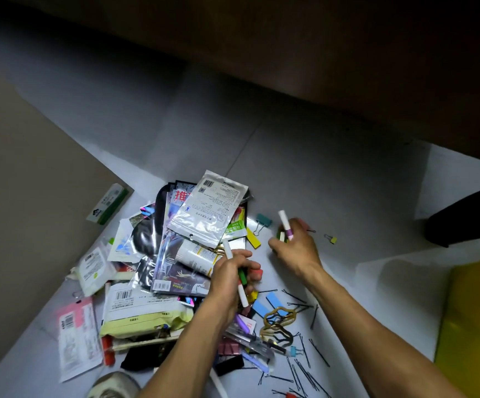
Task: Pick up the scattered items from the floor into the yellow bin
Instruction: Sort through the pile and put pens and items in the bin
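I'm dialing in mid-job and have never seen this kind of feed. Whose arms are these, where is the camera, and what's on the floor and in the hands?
There is no machine: these are a person's two bare arms, filmed by one wide-angle camera on their head, looking down at a grey floor. The left hand grips white markers, one with a green band. The right hand grips more markers, one with a purple band. Between and to the left lies a pile of magazines and packets, topped by a clear printed pouch. Nearer the person are scattered black hairpins, blue strips, an amber hair clip and binder clips, one teal. The yellow bin shows at the right edge.
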